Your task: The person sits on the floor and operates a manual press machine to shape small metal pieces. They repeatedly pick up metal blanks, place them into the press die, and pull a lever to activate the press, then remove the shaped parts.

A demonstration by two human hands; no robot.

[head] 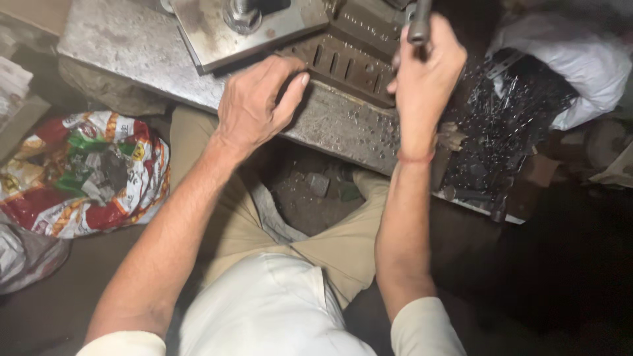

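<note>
The metal handle (419, 23), a grey round bar, stands at the top of the frame, a little right of the centre, and it runs out of the picture at the upper edge. The right hand (425, 76) is closed around its lower end, with the fingers wrapped together on the bar; a thin red thread sits on the wrist below.

Just left of this hand lies the slotted metal block (346, 62), dark and rusty brown, with several short upright slots in its face. The left hand (257, 102) rests at the left end of this block, in the upper middle of the frame. Its fingers are curled and close together, the thumb stretched toward the block. I cannot tell if something small is held under the fingers.

Above the left hand there is a flat steel plate (211, 33) with a big bolt (242, 14) in it. All of these sit on a grey machine bed (125, 46), which goes from the upper left toward the middle right of the frame.

To the right of the right hand, a heap of small shiny metal parts (494, 125) lies in a dark tray, and a white sack (573, 59) is in the upper right corner. At the left edge stands a colourful printed bag (86, 175), open on top. The person's beige trousers (330, 244) fill the lower centre.
</note>
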